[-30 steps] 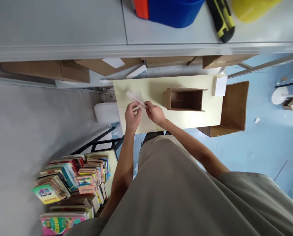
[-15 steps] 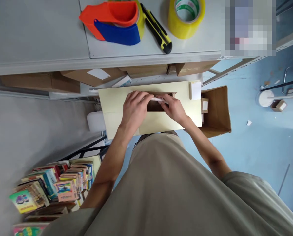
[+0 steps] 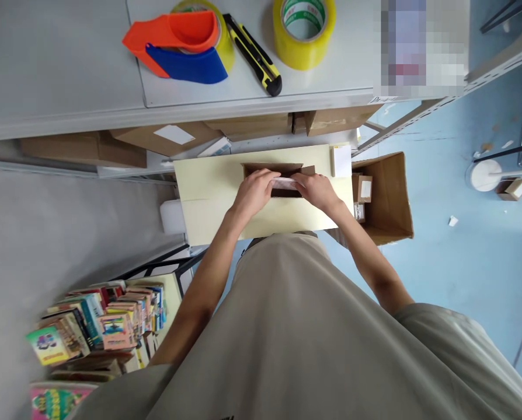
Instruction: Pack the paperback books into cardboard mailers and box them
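Holding the slim white piece (image 3: 284, 183) between them, the left hand (image 3: 254, 191) and right hand (image 3: 317, 191) have gone from the left part of the pale tabletop (image 3: 215, 195) to the mouth of the open cardboard box (image 3: 270, 167); the handling is thus now at the box rather than beside it. Fingers of the 2 hands grasp the piece by its left and right ends, though the thumbs are hard to make out. It looks whitish and narrow, stretched left to right across the dark brown opening; whether it sits above or below the rim, I cannot tell.
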A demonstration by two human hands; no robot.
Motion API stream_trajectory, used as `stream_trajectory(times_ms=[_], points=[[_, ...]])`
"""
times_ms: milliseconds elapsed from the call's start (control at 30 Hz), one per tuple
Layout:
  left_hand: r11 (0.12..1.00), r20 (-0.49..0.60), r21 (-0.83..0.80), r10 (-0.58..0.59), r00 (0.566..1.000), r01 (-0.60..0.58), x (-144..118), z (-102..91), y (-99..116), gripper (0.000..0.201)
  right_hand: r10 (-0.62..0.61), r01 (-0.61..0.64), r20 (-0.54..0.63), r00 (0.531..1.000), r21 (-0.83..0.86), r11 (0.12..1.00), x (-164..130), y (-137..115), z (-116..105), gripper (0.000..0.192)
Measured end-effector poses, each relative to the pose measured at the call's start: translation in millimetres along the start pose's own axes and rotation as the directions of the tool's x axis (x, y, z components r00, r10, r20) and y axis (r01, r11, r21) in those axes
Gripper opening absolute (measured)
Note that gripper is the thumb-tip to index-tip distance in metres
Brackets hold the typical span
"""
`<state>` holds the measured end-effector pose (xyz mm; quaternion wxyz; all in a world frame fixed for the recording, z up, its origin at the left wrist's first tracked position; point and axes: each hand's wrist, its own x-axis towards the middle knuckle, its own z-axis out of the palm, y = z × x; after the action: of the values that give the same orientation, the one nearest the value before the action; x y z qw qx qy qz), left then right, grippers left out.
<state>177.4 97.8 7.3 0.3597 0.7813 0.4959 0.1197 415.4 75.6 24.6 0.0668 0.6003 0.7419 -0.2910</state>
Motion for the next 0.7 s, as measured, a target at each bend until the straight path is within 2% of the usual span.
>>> stream_trajectory(times_ms=[167, 267, 467, 600, 700], points=[[0.996, 0.130, 0.038, -0.079, 0.988, 0.075, 8, 14.7, -36, 0.043, -0.006, 0.013, 0.081, 0.997, -0.085, 0.996, 12, -12, 9, 0.042], [0.992, 0.122, 0.068, -0.114, 0.986, 0.106, 7, 15.9, -53, 0.040, -0.034, 0.041, 0.094, 0.995, -0.082, 0.996, 23, -23, 15, 0.042], [0.991, 0.029, -0.004, -0.135, 0.990, 0.135, -3, 14.0, -73, 0.034, -0.033, 0.039, 0.121, 0.992, -0.046, 0.998, 41, -36, 23, 0.042], [0.988, 0.084, 0.037, -0.151, 0.985, 0.148, 7, 22.1, -87, 0.031, 0.018, -0.011, 0.172, 0.985, -0.044, 0.999, 56, -36, 32, 0.044], [0.980, 0.137, 0.038, -0.199, 0.970, 0.196, 25, 35.2, -92, 0.017, 0.072, -0.061, 0.256, 0.964, -0.053, 0.997, 71, -34, 39, 0.044]])
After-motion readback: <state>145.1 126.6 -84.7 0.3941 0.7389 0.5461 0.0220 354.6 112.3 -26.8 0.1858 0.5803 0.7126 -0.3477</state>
